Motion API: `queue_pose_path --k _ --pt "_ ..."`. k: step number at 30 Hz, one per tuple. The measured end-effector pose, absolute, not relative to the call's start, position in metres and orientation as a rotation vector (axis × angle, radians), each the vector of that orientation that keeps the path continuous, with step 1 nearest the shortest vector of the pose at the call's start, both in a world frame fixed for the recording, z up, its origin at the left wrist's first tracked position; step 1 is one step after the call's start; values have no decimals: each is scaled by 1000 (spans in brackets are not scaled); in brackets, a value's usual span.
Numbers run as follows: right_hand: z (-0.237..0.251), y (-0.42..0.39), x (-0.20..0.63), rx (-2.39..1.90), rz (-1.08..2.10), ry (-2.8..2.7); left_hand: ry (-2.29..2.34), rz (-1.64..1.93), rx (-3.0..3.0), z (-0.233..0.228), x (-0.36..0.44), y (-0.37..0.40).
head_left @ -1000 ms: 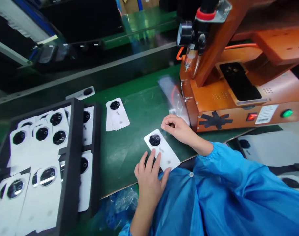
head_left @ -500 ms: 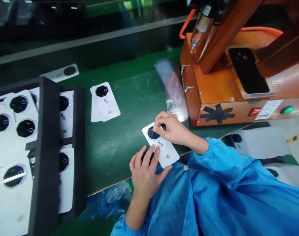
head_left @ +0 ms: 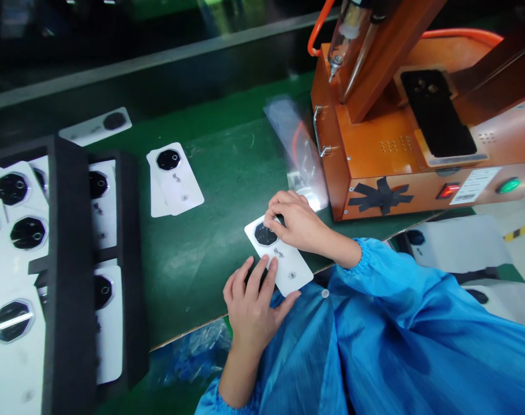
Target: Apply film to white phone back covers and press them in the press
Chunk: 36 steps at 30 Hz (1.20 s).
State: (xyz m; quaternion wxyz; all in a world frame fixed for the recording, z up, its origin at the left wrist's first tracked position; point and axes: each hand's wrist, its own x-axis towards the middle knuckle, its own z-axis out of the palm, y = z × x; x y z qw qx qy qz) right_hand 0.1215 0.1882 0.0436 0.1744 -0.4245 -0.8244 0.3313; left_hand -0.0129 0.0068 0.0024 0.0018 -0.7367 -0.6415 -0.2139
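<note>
At the near edge of the green bench lies a white phone back panel [head_left: 293, 271] with a black octagonal camera area and small dark printing. My left hand [head_left: 252, 300] rests with fingers spread along the panel's left side, fingertips touching it. Over the camera area, my right hand [head_left: 293, 222] has thumb and forefinger pinched together at its right part. Whatever lies between those fingertips is too small or hidden to make out. Left of my hands, two similar panels [head_left: 182, 184] overlap on the bench.
Black foam trays [head_left: 70, 276] holding several white panels stand at the left. Another panel [head_left: 91, 128] lies behind them. A clear plastic sheet [head_left: 303, 167] leans by an orange machine [head_left: 337, 144] carrying a black phone-shaped piece [head_left: 437, 112]. More panels [head_left: 461, 245] sit at the right.
The view has shifted slightly, so the trays and overlapping panels appear farther left. My hands keep nearly the same pose on the panel, the right still pinched at the camera area.
</note>
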Motion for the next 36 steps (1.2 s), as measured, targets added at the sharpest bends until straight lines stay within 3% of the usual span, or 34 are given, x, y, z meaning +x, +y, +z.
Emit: queue_pose_path --k 21,26,29,36 --pt "33 182 122 -1179 714 -2344 -2006 -670 -2334 3 -11 6" --pt "54 163 146 -1124 663 -2284 -2037 -612 -2367 7 -14 5" --pt "71 132 174 -838 713 -2512 -1995 -593 -2463 13 -21 1" --pt "98 96 222 -522 312 -2476 -1699 -1127 -2417 12 -28 13"
